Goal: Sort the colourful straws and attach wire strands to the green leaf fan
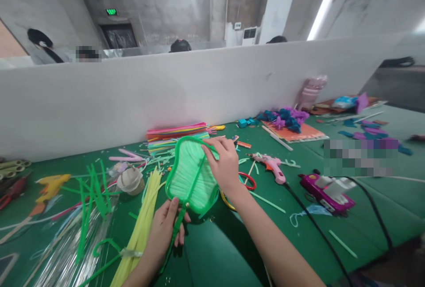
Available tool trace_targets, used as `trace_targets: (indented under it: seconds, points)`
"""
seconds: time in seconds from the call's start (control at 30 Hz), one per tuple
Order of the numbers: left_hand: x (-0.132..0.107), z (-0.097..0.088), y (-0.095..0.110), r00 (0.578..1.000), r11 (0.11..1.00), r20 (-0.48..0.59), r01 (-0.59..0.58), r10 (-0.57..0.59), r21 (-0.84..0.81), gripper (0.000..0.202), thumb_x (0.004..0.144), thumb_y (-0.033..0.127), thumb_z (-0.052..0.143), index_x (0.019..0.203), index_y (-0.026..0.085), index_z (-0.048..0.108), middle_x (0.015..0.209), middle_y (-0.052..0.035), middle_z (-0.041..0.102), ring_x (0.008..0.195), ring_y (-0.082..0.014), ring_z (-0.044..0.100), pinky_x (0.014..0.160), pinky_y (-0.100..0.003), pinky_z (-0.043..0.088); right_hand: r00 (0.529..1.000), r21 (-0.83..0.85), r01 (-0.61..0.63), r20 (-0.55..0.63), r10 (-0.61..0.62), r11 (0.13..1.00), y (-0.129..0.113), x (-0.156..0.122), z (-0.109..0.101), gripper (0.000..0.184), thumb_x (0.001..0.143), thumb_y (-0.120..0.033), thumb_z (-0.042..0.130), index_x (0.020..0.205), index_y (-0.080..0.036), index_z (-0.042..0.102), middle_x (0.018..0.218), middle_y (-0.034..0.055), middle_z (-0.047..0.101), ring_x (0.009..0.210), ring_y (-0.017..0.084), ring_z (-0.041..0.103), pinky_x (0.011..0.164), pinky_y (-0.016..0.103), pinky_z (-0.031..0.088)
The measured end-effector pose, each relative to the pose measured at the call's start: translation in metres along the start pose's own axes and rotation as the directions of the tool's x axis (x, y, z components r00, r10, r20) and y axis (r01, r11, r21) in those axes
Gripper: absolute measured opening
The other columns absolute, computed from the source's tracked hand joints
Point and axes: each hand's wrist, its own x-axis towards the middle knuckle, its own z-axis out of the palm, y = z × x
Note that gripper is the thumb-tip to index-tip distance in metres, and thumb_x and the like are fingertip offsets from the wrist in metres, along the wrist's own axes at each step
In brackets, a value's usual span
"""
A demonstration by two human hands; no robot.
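A small green fan [189, 176] with a pale mint face and a bright green rim is held over the green table [365, 216]. My left hand [164, 229] is closed round its thin green handle at the bottom. My right hand [226, 165] grips the fan's upper right rim, fingers curled over the edge. Pale yellow pipe cleaners [142, 220] lie just left of my left hand.
A pink glue gun [270, 165] lies right of the fan, a yellow glue gun [49, 185] at the far left. Stacked coloured pipe cleaners [175, 134] sit by the white partition [133, 97]. A purple power strip [327, 192] with black cables is at right.
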Motion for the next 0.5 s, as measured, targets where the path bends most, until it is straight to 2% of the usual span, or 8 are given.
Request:
trace_targets:
  seconds: [0.07,0.17,0.27,0.33,0.4,0.47,0.5]
  points:
    - [0.0,0.001,0.001,1.0,1.0,0.002,0.01,-0.01,-0.007,0.047,0.085,0.061,0.048,0.075,0.016,0.052,0.071,-0.0033,0.068,0.03,-0.0059,0.05,0.027,-0.015,0.03,0.992,0.035,0.001,0.129,-0.005,0.999,0.002,0.002,-0.001,0.019,0.093,-0.029,0.053,0.1,-0.022,0.07,0.093,0.0058,0.069,0.089,0.021,0.061,0.085,0.033,0.045]
    - [0.001,0.0,0.001,1.0,1.0,-0.01,0.011,-0.011,-0.004,0.047,0.085,0.061,0.048,0.074,0.015,0.052,0.069,-0.0033,0.068,0.029,-0.006,0.05,0.026,-0.015,0.029,0.934,0.088,-0.014,0.357,-0.019,0.996,0.0,0.001,-0.002,0.014,0.089,-0.027,0.059,0.094,-0.022,0.071,0.083,0.0021,0.072,0.078,0.018,0.062,0.076,0.03,0.045]
    - [0.001,-0.001,0.001,0.999,1.0,-0.041,0.005,-0.005,-0.004,0.047,0.085,0.061,0.047,0.075,0.015,0.053,0.069,-0.003,0.068,0.029,-0.0056,0.049,0.026,-0.015,0.029,0.882,0.146,-0.077,0.471,-0.001,0.986,-0.007,-0.003,-0.009,0.014,0.087,-0.03,0.061,0.083,-0.021,0.072,0.074,0.0006,0.071,0.068,0.016,0.061,0.066,0.028,0.044]
    - [0.002,-0.002,0.002,0.998,1.0,-0.06,-0.001,0.001,-0.008,0.047,0.085,0.061,0.048,0.075,0.015,0.053,0.07,-0.003,0.068,0.029,-0.0051,0.049,0.027,-0.015,0.029,0.9,0.17,-0.144,0.433,0.057,0.975,-0.011,-0.002,-0.016,0.021,0.089,-0.034,0.058,0.08,-0.02,0.071,0.066,0.0001,0.068,0.059,0.015,0.058,0.06,0.027,0.043]
    - [0.002,-0.003,0.003,0.997,1.0,-0.07,-0.012,0.012,-0.006,0.048,0.084,0.062,0.049,0.075,0.015,0.053,0.071,-0.0029,0.068,0.03,-0.0052,0.049,0.026,-0.015,0.029,0.962,0.144,-0.137,0.255,0.097,0.98,-0.012,0.004,-0.023,0.025,0.092,-0.037,0.054,0.087,-0.019,0.07,0.07,0.0019,0.068,0.061,0.016,0.058,0.062,0.028,0.045]
    - [0.001,-0.003,0.004,0.997,1.0,-0.078,-0.01,0.01,-0.003,0.048,0.082,0.063,0.05,0.074,0.015,0.053,0.069,-0.0025,0.067,0.03,-0.0061,0.05,0.027,-0.016,0.029,0.997,0.039,-0.023,0.073,0.02,0.999,-0.009,0.013,-0.024,0.026,0.093,-0.037,0.053,0.101,-0.018,0.069,0.091,0.006,0.07,0.081,0.02,0.06,0.076,0.032,0.048]
    - [-0.001,-0.003,0.004,0.997,1.0,-0.083,0.003,-0.002,0.001,0.049,0.081,0.064,0.05,0.074,0.016,0.053,0.065,-0.0019,0.066,0.03,-0.0068,0.049,0.027,-0.016,0.029,0.997,-0.032,0.057,0.052,-0.055,0.998,-0.007,0.019,-0.023,0.027,0.093,-0.035,0.052,0.11,-0.019,0.066,0.103,0.0075,0.069,0.093,0.022,0.059,0.084,0.035,0.047]
